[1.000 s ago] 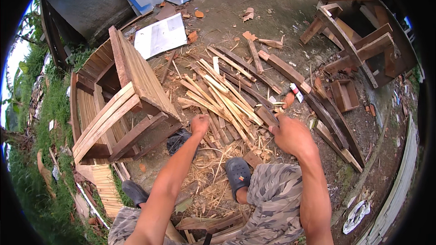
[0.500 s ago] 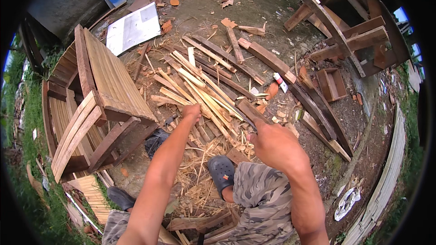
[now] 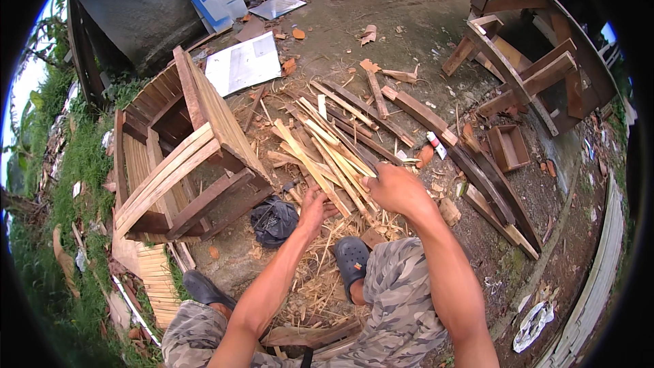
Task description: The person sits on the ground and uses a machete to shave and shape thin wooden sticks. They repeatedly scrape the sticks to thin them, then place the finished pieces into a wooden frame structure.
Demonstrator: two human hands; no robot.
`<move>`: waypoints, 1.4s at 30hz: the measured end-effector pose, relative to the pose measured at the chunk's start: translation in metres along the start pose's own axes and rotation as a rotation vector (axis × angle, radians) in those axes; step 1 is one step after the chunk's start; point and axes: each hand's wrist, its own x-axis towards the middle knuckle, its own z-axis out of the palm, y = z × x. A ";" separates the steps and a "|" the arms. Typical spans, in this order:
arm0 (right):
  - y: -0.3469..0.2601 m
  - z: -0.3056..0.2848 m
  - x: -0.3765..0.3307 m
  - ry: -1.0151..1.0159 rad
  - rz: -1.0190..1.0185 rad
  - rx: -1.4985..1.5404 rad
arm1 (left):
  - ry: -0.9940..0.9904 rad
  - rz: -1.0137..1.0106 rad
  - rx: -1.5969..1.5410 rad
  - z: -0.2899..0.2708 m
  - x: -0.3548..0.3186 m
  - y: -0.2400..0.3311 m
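Observation:
A loose pile of pale, thin wood strips (image 3: 325, 157) lies on the ground in front of me. My left hand (image 3: 317, 210) is at the near end of the pile, fingers stretched out and apart beside the strip ends. One long pale strip (image 3: 300, 158) slants across the top, its near end close to those fingers. At the pile's right side my right hand (image 3: 395, 189) is closed, knuckles up. A flat, dark length (image 3: 366, 157) reaches away from that fist; whether it is a blade or wood, I cannot tell. The right palm is hidden.
A slatted wooden furniture frame (image 3: 197, 157) stands at left, with a black plastic bag (image 3: 274, 221) beside it. Dark beams (image 3: 485, 180), a white-and-red tube (image 3: 436, 144) and a small open box (image 3: 509, 148) lie at right. Another wooden frame (image 3: 518, 75) stands behind. Shavings (image 3: 320, 279) surround my feet.
My view has swung left, so the scene sits further right. My left hand has left its closed hold on the strips and come nearer me, opening. A pale strip now lies across the top.

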 end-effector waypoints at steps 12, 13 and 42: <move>-0.078 0.019 -0.012 -0.090 -0.274 0.884 | 0.096 0.677 0.414 -0.002 -0.179 0.054; -0.086 0.023 -0.017 -0.107 -0.312 0.973 | 0.121 0.705 0.456 -0.004 -0.190 0.059; -0.189 0.198 -0.111 -1.090 -0.637 0.679 | 0.966 0.994 -0.635 -0.170 -0.353 0.144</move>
